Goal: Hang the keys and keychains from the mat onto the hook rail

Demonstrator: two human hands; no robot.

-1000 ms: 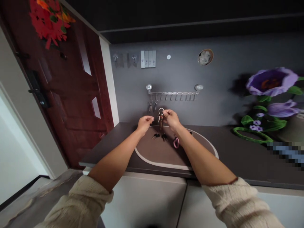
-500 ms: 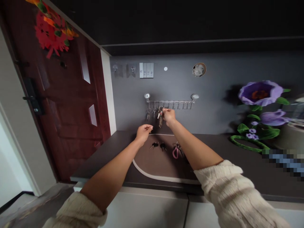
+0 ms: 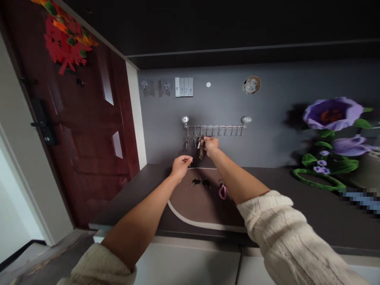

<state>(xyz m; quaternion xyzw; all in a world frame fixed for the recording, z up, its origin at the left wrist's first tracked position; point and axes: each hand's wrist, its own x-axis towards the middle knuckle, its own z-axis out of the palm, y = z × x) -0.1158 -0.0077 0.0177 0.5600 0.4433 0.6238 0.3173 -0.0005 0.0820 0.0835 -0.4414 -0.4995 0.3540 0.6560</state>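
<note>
A metal hook rail [image 3: 222, 127] is fixed to the grey back wall. At its third hook or so, my right hand [image 3: 211, 145] is closed at the upper edge of a bunch of keys [image 3: 201, 150] with a brown lettered tag. To the left of that bunch, two smaller key sets [image 3: 187, 142] hang from the rail. Lower and to the left, my left hand [image 3: 181, 166] is pinched shut over the counter; a small dark bit shows under its fingertips, too small to name. Below lie black-headed keys [image 3: 195, 182] and a pink loop keyring [image 3: 222, 192], partly behind my right forearm.
A brown mat [image 3: 204, 213] with a pale rim lies on the dark counter [image 3: 139, 194]. Purple fabric flowers [image 3: 332, 114] stand at the right. Several paper labels [image 3: 184, 87] and clear hooks [image 3: 166, 86] are on the wall. A dark cabinet hangs overhead; a red door [image 3: 89, 138] is at left.
The bunch with the brown tag sits slightly lower against the rail, its ring now mostly hidden by the keys and my right fingers. My left hand stays nearly still. The view has shifted slightly.
</note>
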